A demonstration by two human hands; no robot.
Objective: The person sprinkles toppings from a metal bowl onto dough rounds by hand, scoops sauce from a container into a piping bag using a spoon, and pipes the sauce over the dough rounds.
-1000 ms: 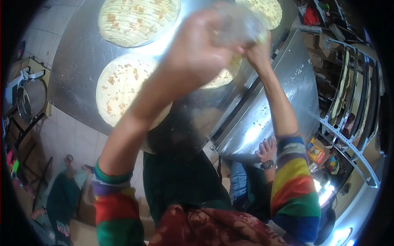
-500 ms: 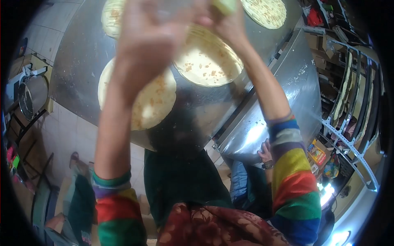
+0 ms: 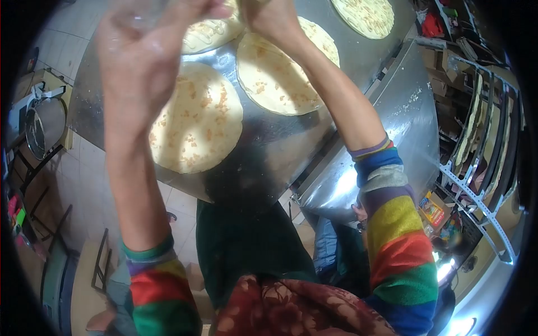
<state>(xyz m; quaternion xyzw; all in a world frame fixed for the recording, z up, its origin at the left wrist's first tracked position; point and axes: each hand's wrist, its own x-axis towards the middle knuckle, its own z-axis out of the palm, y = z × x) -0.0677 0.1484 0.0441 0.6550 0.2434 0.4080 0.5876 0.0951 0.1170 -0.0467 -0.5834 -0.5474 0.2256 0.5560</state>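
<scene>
My left hand is closed at the upper left, blurred, around a shiny clear plastic bag cut off by the top edge. My right hand is curled closed at the top centre; a yellowish bit shows at its fingers, too cropped to name. Beneath the hands lie round flat dough sheets with brown flecks: a near one, a middle one partly under my right arm, and one with squiggled pale lines partly hidden by my left hand.
The sheets rest on a metal table. Another flecked dough round lies at the far right. A second metal surface adjoins. On the right stands a rack; a round pan is at left. Other people are partly visible below.
Both hands have moved left, uncovering more of the near and middle dough sheets. The squiggled sheet now shows between my hands. A person at the lower left has shifted.
</scene>
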